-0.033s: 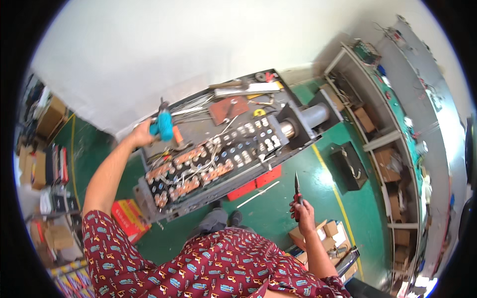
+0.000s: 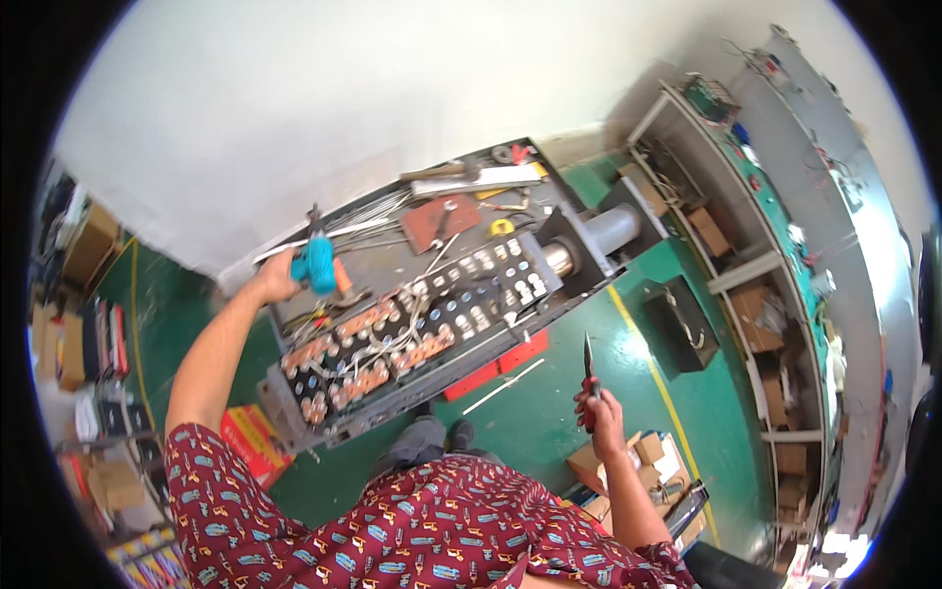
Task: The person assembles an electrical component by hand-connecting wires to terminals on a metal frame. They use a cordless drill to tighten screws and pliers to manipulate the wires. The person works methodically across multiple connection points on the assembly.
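My left hand [image 2: 279, 276] is closed around the handle of a teal cordless drill [image 2: 316, 263], held over the far-left part of a dark metal workbench [image 2: 378, 257]. The drill's dark nose points away from me. Along the bench's near side lies a long black terminal assembly [image 2: 458, 296] with rows of round studs, copper bars [image 2: 371, 321] and white wires. Off the bench's near right side, my right hand [image 2: 606, 425] grips what look like needle-nose pliers [image 2: 589, 368] with red and black handles. Their pointed tip is directed away from me and touches nothing.
On the bench lie a reddish-brown plate [image 2: 420, 226], a hammer [image 2: 442, 174] and a yellow tape roll [image 2: 501, 227]. A grey cylinder [image 2: 610, 231] juts from its right end. A black toolbox [image 2: 684, 329] stands on the floor before the right-hand shelving [image 2: 748, 278]. Cardboard boxes [image 2: 648, 450] sit near my right arm.
My left hand and the drill have come slightly nearer to me over the bench. The whole view has shifted a little. My right hand still holds the pliers in nearly the same place.
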`<state>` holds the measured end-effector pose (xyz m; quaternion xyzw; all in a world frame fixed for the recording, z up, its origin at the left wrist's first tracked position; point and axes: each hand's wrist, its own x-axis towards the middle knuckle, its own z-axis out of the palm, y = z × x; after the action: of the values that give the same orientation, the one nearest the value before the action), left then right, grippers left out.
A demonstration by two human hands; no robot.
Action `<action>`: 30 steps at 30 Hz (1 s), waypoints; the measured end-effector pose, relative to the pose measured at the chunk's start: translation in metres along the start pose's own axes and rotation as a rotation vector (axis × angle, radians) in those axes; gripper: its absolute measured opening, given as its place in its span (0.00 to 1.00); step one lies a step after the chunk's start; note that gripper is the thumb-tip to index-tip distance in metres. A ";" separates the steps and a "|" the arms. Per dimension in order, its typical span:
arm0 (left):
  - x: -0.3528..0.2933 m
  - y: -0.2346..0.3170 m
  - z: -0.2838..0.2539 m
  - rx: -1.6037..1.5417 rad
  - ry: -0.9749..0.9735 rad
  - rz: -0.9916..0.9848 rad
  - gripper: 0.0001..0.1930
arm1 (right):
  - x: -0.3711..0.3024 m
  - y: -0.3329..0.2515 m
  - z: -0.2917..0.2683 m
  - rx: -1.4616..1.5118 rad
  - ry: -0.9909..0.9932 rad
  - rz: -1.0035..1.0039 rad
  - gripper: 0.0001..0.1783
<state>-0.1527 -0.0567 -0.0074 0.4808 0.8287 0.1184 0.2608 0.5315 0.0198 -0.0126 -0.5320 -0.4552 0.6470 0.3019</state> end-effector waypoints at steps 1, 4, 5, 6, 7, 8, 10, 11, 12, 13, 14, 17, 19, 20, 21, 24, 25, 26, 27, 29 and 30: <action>0.013 -0.024 0.015 0.096 0.001 0.059 0.37 | 0.014 -0.014 -0.004 -0.123 -0.016 -0.073 0.16; 0.053 -0.057 0.057 0.271 -0.060 0.154 0.39 | 0.069 -0.058 0.008 -0.534 0.086 -0.312 0.13; 0.063 -0.059 0.070 0.306 -0.087 0.170 0.39 | 0.089 -0.073 0.013 -0.759 0.102 -0.478 0.13; 0.071 -0.055 0.079 0.297 -0.126 0.162 0.40 | 0.107 -0.091 0.025 -0.837 0.122 -0.533 0.14; 0.076 -0.048 0.086 0.289 -0.166 0.155 0.41 | 0.127 -0.097 0.030 -0.882 0.182 -0.608 0.15; 0.081 -0.042 0.092 0.288 -0.206 0.148 0.41 | 0.152 -0.093 0.027 -0.917 0.255 -0.658 0.17; 0.095 -0.052 0.106 0.312 -0.204 0.168 0.41 | 0.197 -0.098 0.028 -1.028 0.344 -0.757 0.18; 0.097 -0.061 0.115 0.313 -0.216 0.170 0.41 | 0.217 -0.099 0.032 -1.067 0.341 -0.715 0.20; 0.099 -0.064 0.121 0.312 -0.230 0.174 0.41 | 0.234 -0.102 0.035 -1.110 0.339 -0.670 0.21; 0.101 -0.066 0.130 0.354 -0.249 0.176 0.42 | 0.248 -0.105 0.036 -1.146 0.357 -0.656 0.22; 0.101 -0.069 0.136 0.362 -0.245 0.207 0.42 | 0.261 -0.104 0.043 -1.176 0.359 -0.641 0.24; 0.093 -0.093 0.154 0.356 -0.214 0.247 0.41 | 0.288 -0.110 0.055 -1.097 0.302 -0.635 0.24; 0.086 -0.107 0.159 0.352 -0.166 0.222 0.42 | 0.289 -0.112 0.075 -0.971 0.209 -0.623 0.31; 0.090 -0.091 0.153 0.366 -0.224 0.242 0.42 | 0.286 -0.109 0.063 -1.079 0.259 -0.664 0.36; 0.086 -0.080 0.152 0.364 -0.247 0.153 0.39 | 0.289 -0.109 0.057 -1.058 0.245 -0.603 0.39; 0.079 -0.061 0.135 0.186 -0.259 0.152 0.32 | 0.292 -0.115 0.054 -1.093 0.195 -0.583 0.40; 0.080 -0.060 0.132 0.056 -0.234 0.172 0.29 | 0.293 -0.117 0.058 -1.091 0.193 -0.567 0.41; 0.080 -0.057 0.128 -0.072 -0.202 0.192 0.26 | 0.295 -0.121 0.063 -1.088 0.192 -0.554 0.41; 0.081 -0.045 0.122 -0.160 -0.332 0.133 0.25 | 0.297 -0.124 0.066 -1.077 0.185 -0.538 0.42; 0.084 0.002 0.103 -0.341 -0.595 0.024 0.23 | 0.293 -0.129 0.068 -1.094 0.203 -0.507 0.42; 0.079 0.026 0.094 -0.455 -0.630 0.013 0.24 | 0.292 -0.129 0.065 -1.098 0.226 -0.487 0.42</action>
<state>-0.1137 0.0193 -0.0989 0.4286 0.6574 0.1473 0.6020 0.3835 0.3097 -0.0141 -0.5557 -0.7960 0.1698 0.1693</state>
